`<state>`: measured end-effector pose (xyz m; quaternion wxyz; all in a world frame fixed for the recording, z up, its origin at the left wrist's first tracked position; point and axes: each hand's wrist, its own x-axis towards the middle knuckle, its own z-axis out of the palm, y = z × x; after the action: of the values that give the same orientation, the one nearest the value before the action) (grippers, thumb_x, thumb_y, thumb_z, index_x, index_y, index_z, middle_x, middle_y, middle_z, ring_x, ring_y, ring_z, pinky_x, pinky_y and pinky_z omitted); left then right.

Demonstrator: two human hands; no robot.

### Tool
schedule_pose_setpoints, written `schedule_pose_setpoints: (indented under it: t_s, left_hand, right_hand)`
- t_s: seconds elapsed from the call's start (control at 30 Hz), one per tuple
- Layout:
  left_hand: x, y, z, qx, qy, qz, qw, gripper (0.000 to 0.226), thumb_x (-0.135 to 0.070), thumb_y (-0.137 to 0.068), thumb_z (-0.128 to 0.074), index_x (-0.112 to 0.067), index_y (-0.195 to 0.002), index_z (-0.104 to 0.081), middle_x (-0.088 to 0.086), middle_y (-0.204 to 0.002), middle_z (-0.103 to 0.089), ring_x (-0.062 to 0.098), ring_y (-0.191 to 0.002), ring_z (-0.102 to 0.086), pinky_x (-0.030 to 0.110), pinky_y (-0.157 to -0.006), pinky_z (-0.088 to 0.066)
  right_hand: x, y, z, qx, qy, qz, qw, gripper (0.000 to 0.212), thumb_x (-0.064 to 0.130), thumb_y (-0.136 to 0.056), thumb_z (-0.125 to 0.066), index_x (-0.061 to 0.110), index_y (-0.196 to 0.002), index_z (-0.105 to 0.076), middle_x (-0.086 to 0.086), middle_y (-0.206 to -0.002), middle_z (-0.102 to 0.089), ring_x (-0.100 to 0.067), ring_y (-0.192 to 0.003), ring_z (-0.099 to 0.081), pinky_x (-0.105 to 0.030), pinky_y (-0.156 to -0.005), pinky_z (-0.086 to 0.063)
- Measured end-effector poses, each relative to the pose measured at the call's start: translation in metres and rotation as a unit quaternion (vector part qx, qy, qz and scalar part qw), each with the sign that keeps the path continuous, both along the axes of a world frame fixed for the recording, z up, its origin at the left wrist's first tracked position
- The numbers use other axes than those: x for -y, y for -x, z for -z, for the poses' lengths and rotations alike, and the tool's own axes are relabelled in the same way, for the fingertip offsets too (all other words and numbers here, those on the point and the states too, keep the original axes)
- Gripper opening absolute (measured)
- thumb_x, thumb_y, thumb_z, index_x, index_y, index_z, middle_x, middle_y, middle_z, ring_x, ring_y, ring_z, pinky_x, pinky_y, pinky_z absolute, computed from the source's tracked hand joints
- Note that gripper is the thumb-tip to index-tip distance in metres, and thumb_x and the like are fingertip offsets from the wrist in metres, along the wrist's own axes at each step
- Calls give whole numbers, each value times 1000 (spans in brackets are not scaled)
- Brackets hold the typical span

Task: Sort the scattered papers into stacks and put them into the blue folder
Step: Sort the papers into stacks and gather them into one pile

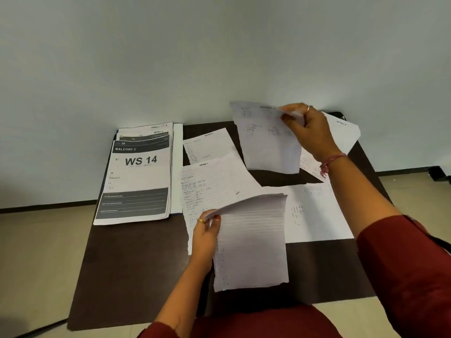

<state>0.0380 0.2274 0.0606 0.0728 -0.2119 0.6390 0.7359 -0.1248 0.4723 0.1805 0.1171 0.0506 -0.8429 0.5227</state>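
Desk (136, 264), dark brown and flat, carries everything. At its far left lies the printed "WS 14" paper stack (139, 172); loose handwritten sheets (314, 213) scatter right of that stack. Left hand (206, 236) pinches a lined sheet bundle (253, 242); right hand (310, 132) pinches one raised sheet (268, 142).

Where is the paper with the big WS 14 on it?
In the head view, the WS 14 paper tops a neat pile at the table's far left, just left of the scattered handwritten sheets.
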Motion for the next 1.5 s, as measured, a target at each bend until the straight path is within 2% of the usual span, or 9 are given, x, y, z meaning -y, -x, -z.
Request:
schedule_pose_setpoints:
  t_s: [0.13,0.23,0.43,0.73,1.07,1.23,1.33,1.4,1.5]
  left_hand:
    - [21,-7,-17,-27,-32,-21,999,22,-6,-96,-52,-19,-108,-64,3,-115,-68,17,-109,-63,33,-97,-49]
    - [37,-13,-29,-42,-62,-50,996,21,-4,-95,-52,-15,-110,-63,5,-112,-69,17,-106,-65,32,-94,-49]
    - [64,-21,-45,-65,-99,-78,990,21,-1,-95,-51,-11,-108,-63,3,-101,-71,11,-92,-67,26,-85,-54]
    - [90,-25,-33,-16,-166,-105,980,21,-2,-90,-58,-7,-110,-62,8,-102,-73,19,-91,-71,32,-79,-58]
    - [93,2,12,127,-109,-87,982,17,-6,-95,-56,-6,-110,-64,13,-102,-73,28,-92,-70,42,-83,-56]
    - [91,18,23,135,-75,-79,985,18,-9,-96,-55,-9,-111,-64,10,-104,-72,28,-95,-69,42,-84,-56]
    - [90,28,29,137,-68,-81,985,19,-9,-96,-55,-7,-113,-63,11,-106,-71,29,-98,-68,43,-87,-55]
    - [87,34,34,143,-61,-82,984,15,-8,-96,-55,-6,-107,-64,12,-102,-71,27,-92,-69,39,-80,-56]
    - [84,41,38,152,-37,-89,984,13,-9,-95,-56,-5,-104,-64,11,-99,-71,26,-89,-68,39,-77,-57]
  right_hand:
    - [16,-12,-32,-74,-5,-17,997,18,14,-94,-58,17,-111,-65,11,-109,-63,6,-102,-56,-15,-89,-47]
    - [29,-17,-45,-66,54,-31,996,19,17,-92,-61,12,-110,-66,8,-107,-65,-13,-103,-62,-32,-86,-54]
    - [58,-29,-30,39,132,-86,987,16,14,-89,-67,23,-103,-69,5,-102,-73,-17,-99,-69,-35,-89,-54]
    - [96,-53,33,282,190,-109,934,18,15,-93,-60,11,-109,-67,-7,-107,-72,-23,-95,-70,-37,-81,-58]
    - [107,-65,131,461,248,-22,852,49,44,-92,-57,6,-123,-59,-12,-116,-68,-26,-106,-66,-43,-95,-52]
    - [111,-63,134,491,217,-37,843,52,63,-88,-46,19,-110,-65,-7,-105,-67,-23,-102,-63,-42,-99,-49]
    - [108,-60,138,489,243,-62,835,61,70,-82,-48,22,-115,-65,-13,-116,-66,-29,-110,-62,-47,-102,-46]
    - [106,-57,144,497,255,-71,827,63,68,-79,-55,20,-120,-63,-8,-114,-66,-25,-103,-64,-44,-95,-52]
    - [107,-56,146,483,193,-85,850,46,38,-89,-64,15,-126,-52,2,-99,-69,-3,-65,-63,-21,-51,-49]
